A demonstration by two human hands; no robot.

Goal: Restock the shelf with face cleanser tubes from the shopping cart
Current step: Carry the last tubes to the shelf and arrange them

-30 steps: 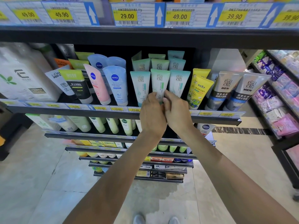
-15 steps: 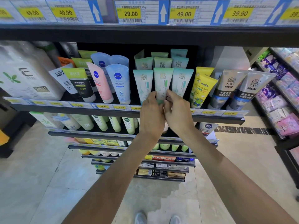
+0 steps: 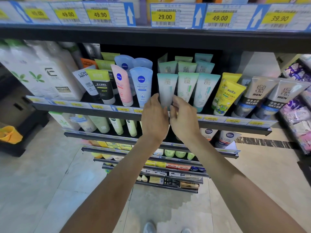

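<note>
Teal and mint face cleanser tubes stand cap-down in three rows on the shelf (image 3: 235, 122). My left hand (image 3: 154, 116) and my right hand (image 3: 183, 119) flank the lower end of the front left teal tube (image 3: 166, 89), with fingertips touching its two sides. To its right, the mint tube (image 3: 186, 86) and another teal tube (image 3: 204, 91) stand untouched. The caps of the front tubes are hidden behind my hands. The shopping cart is out of view.
Nivea tubes (image 3: 141, 84) stand just left of the teal ones, and yellow children's tubes (image 3: 227, 96) and grey men's tubes (image 3: 255, 96) to the right. An upper shelf with price tags (image 3: 165, 16) overhangs. Lower shelves step out below. A yellow basket (image 3: 9, 134) sits far left.
Both hands have moved left from the middle mint tube to the front left teal tube. The view has shifted slightly to the left as well.
</note>
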